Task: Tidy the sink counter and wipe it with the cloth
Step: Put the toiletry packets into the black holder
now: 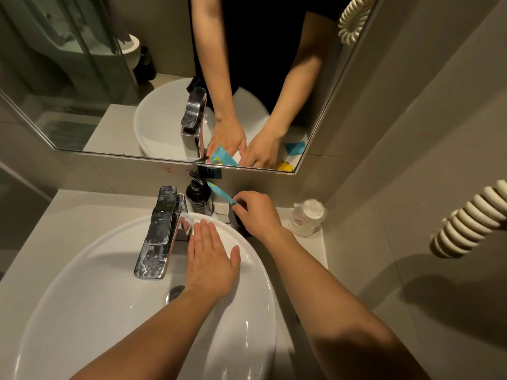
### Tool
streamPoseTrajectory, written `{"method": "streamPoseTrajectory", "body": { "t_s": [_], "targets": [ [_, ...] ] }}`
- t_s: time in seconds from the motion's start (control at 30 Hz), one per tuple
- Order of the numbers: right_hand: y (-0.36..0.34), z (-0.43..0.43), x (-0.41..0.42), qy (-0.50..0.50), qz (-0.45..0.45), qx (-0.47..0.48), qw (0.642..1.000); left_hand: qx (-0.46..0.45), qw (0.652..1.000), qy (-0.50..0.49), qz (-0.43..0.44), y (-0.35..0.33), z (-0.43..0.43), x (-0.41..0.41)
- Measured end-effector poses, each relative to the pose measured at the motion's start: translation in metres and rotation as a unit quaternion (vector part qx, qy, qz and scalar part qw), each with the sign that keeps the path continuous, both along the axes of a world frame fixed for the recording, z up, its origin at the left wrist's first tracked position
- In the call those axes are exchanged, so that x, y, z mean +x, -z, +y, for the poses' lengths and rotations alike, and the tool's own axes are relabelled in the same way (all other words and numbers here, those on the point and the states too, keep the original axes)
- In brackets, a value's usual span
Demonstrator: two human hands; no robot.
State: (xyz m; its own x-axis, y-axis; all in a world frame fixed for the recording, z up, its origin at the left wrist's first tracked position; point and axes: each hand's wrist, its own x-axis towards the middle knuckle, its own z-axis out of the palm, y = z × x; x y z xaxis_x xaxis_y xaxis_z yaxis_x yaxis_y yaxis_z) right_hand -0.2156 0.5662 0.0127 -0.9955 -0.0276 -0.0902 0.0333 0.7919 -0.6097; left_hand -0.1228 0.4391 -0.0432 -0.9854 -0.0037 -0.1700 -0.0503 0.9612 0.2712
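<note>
Two bare forearms reach from the near edge over the white oval basin [82,270], the right hand [258,212] pinching a light-blue tube [219,192].

Palm down with straight fingers held together, the left hand [211,259] lies open over the basin's far rim, fingertips just beside the base of the chrome lever tap [157,231]. Farther and to the right, the right hand grips the tube's lower end between thumb and forefinger. The tube tilts up and left toward the black pump bottle [198,197] at the far edge of the pale grey counter [68,209]. A plastic-wrapped clear cup [307,218] stands near the right wall. The wall mirror [109,78] reflects a blue piece and a yellow piece on the counter's right side. Whether either is the cloth cannot be told.
</note>
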Motion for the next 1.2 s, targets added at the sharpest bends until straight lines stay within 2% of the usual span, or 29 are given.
{"method": "streamPoseTrajectory", "body": {
  "t_s": [0.17,0.3,0.47,0.63,0.77,0.9,1.0,1.1,1.2],
  "targets": [
    [-0.006,0.014,-0.003,0.053,-0.005,-0.157,0.986,-0.004,1.000,0.003,-0.004,-0.001,0.000,-0.001],
    [-0.003,0.016,-0.011,0.069,-0.024,-0.169,0.983,-0.010,1.000,0.001,-0.005,0.000,0.000,-0.001],
    [-0.005,0.015,-0.019,0.045,-0.061,-0.105,0.992,-0.018,1.000,0.002,-0.005,0.000,0.000,-0.001],
    [-0.006,0.017,-0.018,0.068,-0.061,-0.096,0.991,-0.009,1.000,0.002,-0.008,-0.002,0.000,0.000],
    [-0.011,0.024,-0.008,0.098,-0.050,-0.148,0.983,-0.011,1.000,0.003,-0.009,0.000,0.000,-0.001],
    [-0.019,0.053,0.022,0.174,-0.003,-0.213,0.961,-0.011,1.000,0.008,-0.006,0.000,-0.001,-0.002],
    [-0.001,0.083,0.058,0.231,-0.032,-0.187,0.954,-0.012,1.000,0.009,-0.005,0.002,-0.002,-0.002],
    [0.025,0.101,0.089,0.245,-0.110,-0.069,0.961,-0.014,1.000,0.009,-0.008,0.003,-0.001,-0.001],
    [0.041,0.104,0.108,0.249,-0.181,-0.013,0.951,-0.017,1.000,0.008,-0.011,0.002,0.000,-0.001]
  ]
}}
